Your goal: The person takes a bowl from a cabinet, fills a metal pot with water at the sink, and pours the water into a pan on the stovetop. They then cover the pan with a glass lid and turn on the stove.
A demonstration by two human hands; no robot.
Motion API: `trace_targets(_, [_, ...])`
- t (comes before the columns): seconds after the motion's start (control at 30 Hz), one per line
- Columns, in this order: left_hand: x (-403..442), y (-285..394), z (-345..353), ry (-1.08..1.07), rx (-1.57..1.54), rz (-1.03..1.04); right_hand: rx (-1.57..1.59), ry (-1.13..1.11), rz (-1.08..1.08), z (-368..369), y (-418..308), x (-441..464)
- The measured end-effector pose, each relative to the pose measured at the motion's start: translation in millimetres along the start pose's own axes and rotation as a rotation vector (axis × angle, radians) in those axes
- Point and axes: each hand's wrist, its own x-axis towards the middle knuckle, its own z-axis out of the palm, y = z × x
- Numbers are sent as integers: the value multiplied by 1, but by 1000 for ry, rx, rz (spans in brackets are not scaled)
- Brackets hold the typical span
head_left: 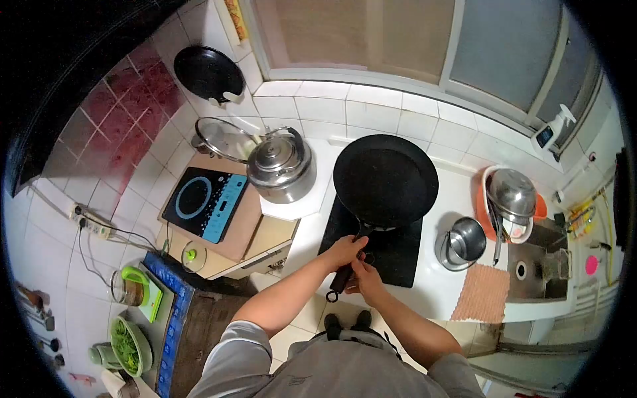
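White tiles [318,110] line the wall behind the table [454,182]. Near its back edge a black pan [386,176] is over the cooktop [401,262], handle [342,281] toward the front edge. The left hand [346,251] has its grip closed round the handle; the right hand [367,278] curls against it, whether its grip is closed I cannot tell. Rightward stands a steel pot [464,243].

The pan [386,179] looks matt, its handle [342,276] smooth. The kettle [281,171] to its left and the pot [463,243] to its right are shiny metal, on a smooth, glossy tabletop [458,189], while the cloth [483,294] at right looks rough and ribbed. The far wall tiles [373,117] are glossy.
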Motion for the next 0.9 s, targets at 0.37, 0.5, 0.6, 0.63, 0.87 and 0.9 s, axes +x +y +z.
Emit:
trace_targets(0.37, [-14, 67, 7, 578, 792, 530, -599, 257, -555, -62, -90, 18])
trace_targets(0.5, [3, 121, 31, 571, 585, 769, -489, 298, -655, -62, -172, 15])
trace_targets(0.6, [30, 124, 31, 585, 605, 822, -555, 446, -1048, -72, -185, 32])
trace_targets(0.63, [39, 116, 30, 611, 845, 728, -813, 508, -942, -78, -188, 33])
trace_targets(0.87, [52, 69, 7, 542, 776, 801, -1232, 560, -899, -89, -163, 58])
trace_targets(0.9, [52, 68, -2, 565, 724, 801, -1201, 521, -899, -78, -167, 60])
